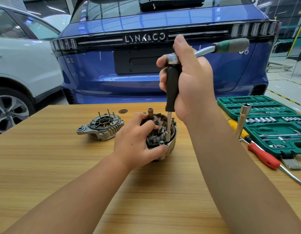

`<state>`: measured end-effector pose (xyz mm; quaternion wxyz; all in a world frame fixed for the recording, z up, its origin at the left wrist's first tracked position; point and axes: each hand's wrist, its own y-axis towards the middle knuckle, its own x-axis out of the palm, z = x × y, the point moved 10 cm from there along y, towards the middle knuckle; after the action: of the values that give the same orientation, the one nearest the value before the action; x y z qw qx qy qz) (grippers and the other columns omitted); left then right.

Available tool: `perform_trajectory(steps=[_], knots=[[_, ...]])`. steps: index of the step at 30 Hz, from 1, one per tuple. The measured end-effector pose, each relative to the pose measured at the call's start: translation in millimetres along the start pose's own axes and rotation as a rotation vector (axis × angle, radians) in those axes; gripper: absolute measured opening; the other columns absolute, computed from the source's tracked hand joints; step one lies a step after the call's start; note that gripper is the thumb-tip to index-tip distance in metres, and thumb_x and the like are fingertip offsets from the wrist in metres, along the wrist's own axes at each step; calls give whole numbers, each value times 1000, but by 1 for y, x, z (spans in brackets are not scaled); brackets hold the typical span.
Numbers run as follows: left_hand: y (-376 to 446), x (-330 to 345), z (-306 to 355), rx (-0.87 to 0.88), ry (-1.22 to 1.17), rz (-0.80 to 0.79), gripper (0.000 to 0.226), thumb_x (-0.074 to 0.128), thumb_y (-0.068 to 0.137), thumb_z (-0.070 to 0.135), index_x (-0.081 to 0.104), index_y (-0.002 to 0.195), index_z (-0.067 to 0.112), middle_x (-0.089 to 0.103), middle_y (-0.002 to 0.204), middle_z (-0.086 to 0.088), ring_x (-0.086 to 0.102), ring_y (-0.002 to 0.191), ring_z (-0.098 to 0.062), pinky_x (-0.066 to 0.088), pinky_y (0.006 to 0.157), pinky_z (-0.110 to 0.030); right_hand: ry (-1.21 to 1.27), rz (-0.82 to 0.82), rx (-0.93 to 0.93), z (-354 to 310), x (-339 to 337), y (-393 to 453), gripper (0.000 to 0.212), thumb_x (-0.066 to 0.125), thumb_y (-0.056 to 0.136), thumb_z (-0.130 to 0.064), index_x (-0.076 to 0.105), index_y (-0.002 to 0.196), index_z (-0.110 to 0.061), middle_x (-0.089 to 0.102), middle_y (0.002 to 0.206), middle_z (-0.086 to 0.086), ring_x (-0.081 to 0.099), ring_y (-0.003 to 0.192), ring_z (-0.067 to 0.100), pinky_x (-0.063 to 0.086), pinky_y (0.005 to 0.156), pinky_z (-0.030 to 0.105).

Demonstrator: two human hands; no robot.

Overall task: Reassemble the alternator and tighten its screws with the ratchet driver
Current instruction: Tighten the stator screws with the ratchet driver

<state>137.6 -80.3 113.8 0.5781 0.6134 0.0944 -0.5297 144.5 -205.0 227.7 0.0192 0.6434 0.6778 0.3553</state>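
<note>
One alternator (161, 132) sits at frame centre on the table (45, 166), clasped by the left hand (138, 141) — the driver (170, 92) stands upright above it, socket on a rim screw, right hand (188, 78) wrapped around its black handle, ratchet (213, 48) pointing upper right.

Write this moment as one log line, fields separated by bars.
step: tightening screw | left hand: holds alternator | right hand: grips ratchet driver, socket down on alternator | end cover: off, on table
</note>
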Motion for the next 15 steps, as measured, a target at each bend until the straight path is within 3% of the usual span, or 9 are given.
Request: perform_trajectory(steps=[6, 10, 15], knots=[[1, -1, 1, 15, 2, 19, 66, 55, 69, 74, 71, 107, 23, 56, 124, 1, 60, 101, -20, 37, 66, -28, 67, -37, -37, -5, 6, -2, 24, 52, 104, -31, 52, 97, -8, 67, 72, 5, 53, 51, 17, 42, 50, 28], [0, -2, 1, 22, 9, 25, 63, 56, 69, 73, 70, 104, 22, 55, 123, 1, 59, 98, -19, 34, 65, -26, 49, -59, -3, 4, 13, -4, 27, 51, 105, -29, 51, 101, -2, 66, 72, 5, 52, 52, 16, 42, 50, 28], [1, -1, 1, 22, 9, 30, 61, 57, 68, 73, 69, 102, 24, 55, 122, 3, 59, 97, -18, 34, 64, -26, 33, -103, 23, 7, 21, -7, 30, 51, 104, -30, 48, 80, -12, 60, 68, 3, 50, 54, 17, 41, 51, 27]])
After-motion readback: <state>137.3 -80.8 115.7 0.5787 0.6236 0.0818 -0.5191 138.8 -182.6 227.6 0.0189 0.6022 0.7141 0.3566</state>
